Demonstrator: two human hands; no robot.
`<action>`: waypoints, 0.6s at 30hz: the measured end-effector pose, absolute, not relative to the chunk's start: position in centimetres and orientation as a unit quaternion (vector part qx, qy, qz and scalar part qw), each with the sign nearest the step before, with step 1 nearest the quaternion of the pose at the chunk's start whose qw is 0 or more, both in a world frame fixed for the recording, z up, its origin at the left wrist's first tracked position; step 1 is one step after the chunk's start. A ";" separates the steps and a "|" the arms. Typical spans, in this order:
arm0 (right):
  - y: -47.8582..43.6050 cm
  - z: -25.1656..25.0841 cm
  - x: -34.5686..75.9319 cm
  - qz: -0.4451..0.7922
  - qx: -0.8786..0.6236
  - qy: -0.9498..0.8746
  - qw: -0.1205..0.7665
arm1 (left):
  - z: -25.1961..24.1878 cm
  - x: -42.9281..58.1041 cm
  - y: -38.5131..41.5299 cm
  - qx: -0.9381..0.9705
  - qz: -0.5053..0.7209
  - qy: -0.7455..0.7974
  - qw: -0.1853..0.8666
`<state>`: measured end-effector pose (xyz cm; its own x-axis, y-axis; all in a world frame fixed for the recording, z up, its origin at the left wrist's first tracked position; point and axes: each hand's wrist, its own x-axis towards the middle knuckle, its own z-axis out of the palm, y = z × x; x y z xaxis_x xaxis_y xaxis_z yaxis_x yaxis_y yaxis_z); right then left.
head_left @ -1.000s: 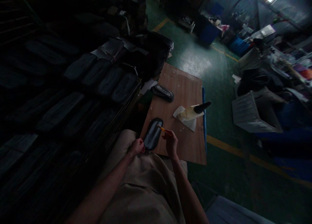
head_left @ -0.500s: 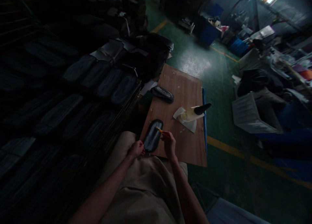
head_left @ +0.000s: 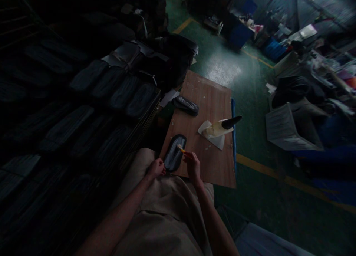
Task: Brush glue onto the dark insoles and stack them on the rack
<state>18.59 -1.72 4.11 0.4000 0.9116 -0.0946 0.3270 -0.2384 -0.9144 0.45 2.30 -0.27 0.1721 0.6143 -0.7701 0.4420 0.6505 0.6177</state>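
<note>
My right hand (head_left: 192, 163) is closed around a small yellow-handled brush (head_left: 182, 150). Its pale tip rests on a dark oblong piece (head_left: 171, 161), shaped like a shoe sole, with whitish streaks along its middle. At the near-left end of this piece, my left hand (head_left: 157, 168) has its fingers pinched together on the rim. Both hands are at the near edge of a wooden board (head_left: 197, 87). Farther up the board lie dark oblong pieces (head_left: 186, 106), overlapping, the top one streaked white. To the right, a pale translucent container (head_left: 218, 128) with a black end sits on white paper (head_left: 218, 143).
Rows of similar dark oblong pieces (head_left: 119, 94) fill stacked trays on the left. A white crate (head_left: 280, 128) holding dark material stands at the right on the green floor (head_left: 251, 128). Blue bins (head_left: 238, 35) are at the back. The board's near edge is by my lap.
The brush tip has shifted slightly on the streaked piece, and more of its pale bristles show. My left hand keeps its place at the rim. The view has tilted slightly.
</note>
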 end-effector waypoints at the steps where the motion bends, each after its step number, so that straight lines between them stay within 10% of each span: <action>1: -2.8 4.2 18.2 0.344 -0.716 -0.424 0.435 | -0.2 0.5 2.3 0.412 0.067 0.642 0.643; 18: -7.1 6.1 16.7 0.416 -0.717 -0.301 0.472 | 0.9 0.4 2.2 0.393 0.079 0.642 0.654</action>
<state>16.70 -7.07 6.08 0.4728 0.8241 -0.3120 0.0386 -0.3731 -0.9270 0.44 2.22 0.90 0.1636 0.6074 -0.7773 0.4013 0.6788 0.6149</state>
